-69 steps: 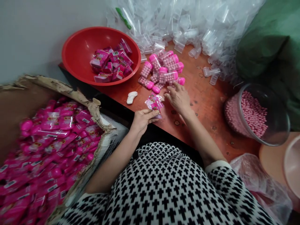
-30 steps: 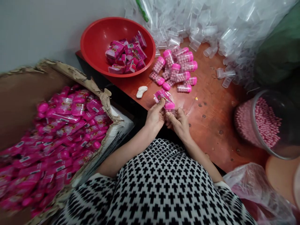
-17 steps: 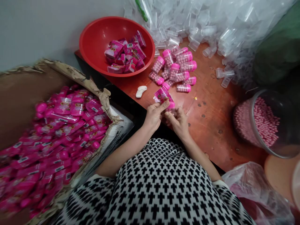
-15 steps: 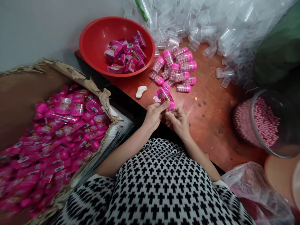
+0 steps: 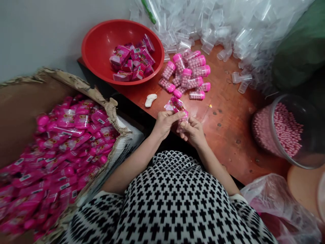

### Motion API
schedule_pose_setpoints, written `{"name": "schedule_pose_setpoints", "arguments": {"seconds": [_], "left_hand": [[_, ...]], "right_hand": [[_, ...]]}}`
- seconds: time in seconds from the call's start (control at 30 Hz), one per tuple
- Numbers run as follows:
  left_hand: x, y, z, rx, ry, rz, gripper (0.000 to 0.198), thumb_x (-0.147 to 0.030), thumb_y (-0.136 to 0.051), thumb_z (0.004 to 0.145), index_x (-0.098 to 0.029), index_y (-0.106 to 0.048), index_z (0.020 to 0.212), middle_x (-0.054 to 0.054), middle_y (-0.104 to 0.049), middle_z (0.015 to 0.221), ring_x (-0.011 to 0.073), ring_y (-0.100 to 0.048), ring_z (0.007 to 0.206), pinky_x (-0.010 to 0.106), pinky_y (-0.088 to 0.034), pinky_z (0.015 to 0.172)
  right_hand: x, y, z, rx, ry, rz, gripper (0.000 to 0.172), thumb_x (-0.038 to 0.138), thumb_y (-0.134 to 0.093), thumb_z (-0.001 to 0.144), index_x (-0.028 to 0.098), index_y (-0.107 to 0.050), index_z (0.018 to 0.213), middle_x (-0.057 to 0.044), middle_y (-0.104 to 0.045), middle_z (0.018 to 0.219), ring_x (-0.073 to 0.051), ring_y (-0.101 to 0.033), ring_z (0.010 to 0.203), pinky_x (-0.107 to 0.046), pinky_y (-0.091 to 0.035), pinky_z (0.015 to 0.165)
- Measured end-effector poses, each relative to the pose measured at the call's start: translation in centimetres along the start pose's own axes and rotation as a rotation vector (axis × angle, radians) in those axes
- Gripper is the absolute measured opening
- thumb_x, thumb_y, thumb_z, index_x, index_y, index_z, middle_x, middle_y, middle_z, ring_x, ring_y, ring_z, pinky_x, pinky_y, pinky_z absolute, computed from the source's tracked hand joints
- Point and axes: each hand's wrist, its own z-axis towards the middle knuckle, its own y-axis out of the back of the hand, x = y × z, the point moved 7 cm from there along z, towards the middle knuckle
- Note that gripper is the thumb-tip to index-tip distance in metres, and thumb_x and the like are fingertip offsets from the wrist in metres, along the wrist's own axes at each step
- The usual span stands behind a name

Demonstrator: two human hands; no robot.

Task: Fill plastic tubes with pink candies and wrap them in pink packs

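Observation:
My left hand (image 5: 164, 122) pinches a pink printed wrapper sleeve (image 5: 177, 105) near the table's front edge. My right hand (image 5: 193, 130) is closed on a small clear tube of pink candy balls (image 5: 183, 122), its pink-capped end inside the sleeve. The two hands touch each other. Beyond them lies a cluster of filled pink-capped tubes (image 5: 189, 77) on the brown table (image 5: 225, 115). A red bowl (image 5: 101, 44) at the back left holds several wrapped tubes.
A torn cardboard box (image 5: 83, 91) at my left is full of pink wrapped tubes. Empty clear tubes (image 5: 223, 23) are heaped along the back. A clear jar of pink candy balls (image 5: 281, 130) lies tilted at the right. A small white lump (image 5: 150, 100) lies near the bowl.
My right hand took a filled tube from the cluster and brought it to my left hand's wrapper. The tube has since slid further into the sleeve. The view shifted slightly.

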Motion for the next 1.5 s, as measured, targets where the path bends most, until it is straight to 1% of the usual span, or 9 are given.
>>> {"name": "schedule_pose_setpoints", "arguments": {"seconds": [0.1, 0.2, 0.3, 0.53, 0.73, 0.87, 1.03, 1.3, 1.5], "left_hand": [[0.0, -0.1, 0.0, 0.012, 0.007, -0.032, 0.04, -0.042, -0.089, 0.055, -0.011, -0.063, 0.052, 0.003, -0.061, 0.049, 0.0115, -0.053, 0.037, 0.023, -0.042, 0.035], [0.2, 0.5, 0.2, -0.07, -0.014, -0.039, 0.042, -0.043, -0.091, 0.052, -0.012, -0.062, 0.053, 0.003, -0.063, 0.051, 0.012, -0.056, 0.04, 0.023, -0.044, 0.038], [0.0, 0.9, 0.2, -0.107, -0.051, -0.042, 0.044, -0.043, -0.091, 0.051, -0.013, -0.059, 0.052, 0.002, -0.062, 0.05, 0.0131, -0.059, 0.044, 0.023, -0.047, 0.042], [-1.0, 0.7, 0.3, 0.104, -0.002, 0.08, 0.047, -0.052, -0.087, 0.056, -0.013, -0.061, 0.05, 0.003, -0.061, 0.049, 0.0133, -0.057, 0.042, 0.024, -0.043, 0.038], [-1.4, 1.2, 0.2, -0.048, -0.151, 0.371, 0.033, -0.043, -0.085, 0.064, -0.013, -0.07, 0.062, 0.002, -0.069, 0.06, 0.0111, -0.062, 0.052, 0.02, -0.047, 0.049], [-0.4, 0.6, -0.3, -0.105, -0.117, 0.16, 0.038, -0.049, -0.084, 0.062, -0.015, -0.068, 0.066, 0.001, -0.068, 0.061, 0.0116, -0.062, 0.052, 0.021, -0.048, 0.048], [0.5, 0.4, -0.1, -0.139, -0.025, 0.013, 0.045, -0.046, -0.091, 0.049, -0.013, -0.064, 0.064, 0.001, -0.064, 0.055, 0.0144, -0.064, 0.053, 0.024, -0.051, 0.05], [0.2, 0.3, 0.0, 0.098, 0.116, 0.111, 0.041, -0.045, -0.088, 0.053, -0.011, -0.068, 0.061, 0.004, -0.066, 0.056, 0.0127, -0.055, 0.041, 0.025, -0.045, 0.039], [0.5, 1.5, -0.4, -0.138, -0.068, 0.21, 0.031, -0.037, -0.088, 0.057, -0.013, -0.069, 0.063, 0.002, -0.068, 0.06, 0.012, -0.061, 0.05, 0.022, -0.05, 0.048]], "right_hand": [[0.2, -0.2, 0.1, -0.016, 0.018, -0.028, 0.042, 0.053, -0.078, 0.072, 0.021, -0.053, 0.084, 0.006, -0.063, 0.06, -0.006, -0.05, 0.038, -0.015, -0.034, 0.031], [0.9, -0.2, -0.1, -0.109, 0.112, -0.156, 0.042, 0.053, -0.077, 0.073, 0.021, -0.053, 0.084, 0.009, -0.057, 0.056, -0.005, -0.049, 0.039, -0.016, -0.037, 0.035], [1.1, -0.7, -0.2, -0.1, 0.131, -0.168, 0.042, 0.055, -0.077, 0.073, 0.021, -0.053, 0.083, 0.01, -0.055, 0.054, -0.005, -0.048, 0.039, -0.016, -0.037, 0.035], [-0.1, -1.8, 0.2, 0.103, 0.0, 0.092, 0.047, 0.056, -0.079, 0.07, 0.02, -0.052, 0.083, 0.005, -0.066, 0.063, -0.006, -0.055, 0.04, -0.015, -0.038, 0.033], [0.3, -0.2, -0.1, -0.107, 0.136, -0.059, 0.043, 0.053, -0.077, 0.074, 0.021, -0.049, 0.079, 0.01, -0.056, 0.054, -0.005, -0.05, 0.039, -0.014, -0.039, 0.035], [-0.1, -0.6, 0.2, -0.042, 0.092, 0.016, 0.044, 0.057, -0.075, 0.074, 0.022, -0.048, 0.08, 0.008, -0.059, 0.059, -0.006, -0.052, 0.041, -0.016, -0.039, 0.033], [0.5, -0.2, 0.1, -0.111, 0.179, -0.112, 0.039, 0.052, -0.075, 0.076, 0.022, -0.051, 0.08, 0.01, -0.052, 0.055, -0.005, -0.048, 0.041, -0.016, -0.038, 0.036], [-0.6, -1.0, 0.1, 0.077, 0.016, 0.105, 0.049, 0.057, -0.079, 0.069, 0.021, -0.05, 0.082, 0.006, -0.064, 0.063, -0.006, -0.053, 0.04, -0.016, -0.04, 0.033], [-0.3, 0.0, 0.0, -0.102, 0.086, -0.03, 0.046, 0.055, -0.08, 0.069, 0.02, -0.053, 0.081, 0.011, -0.055, 0.051, -0.005, -0.05, 0.038, -0.014, -0.04, 0.034]]}}
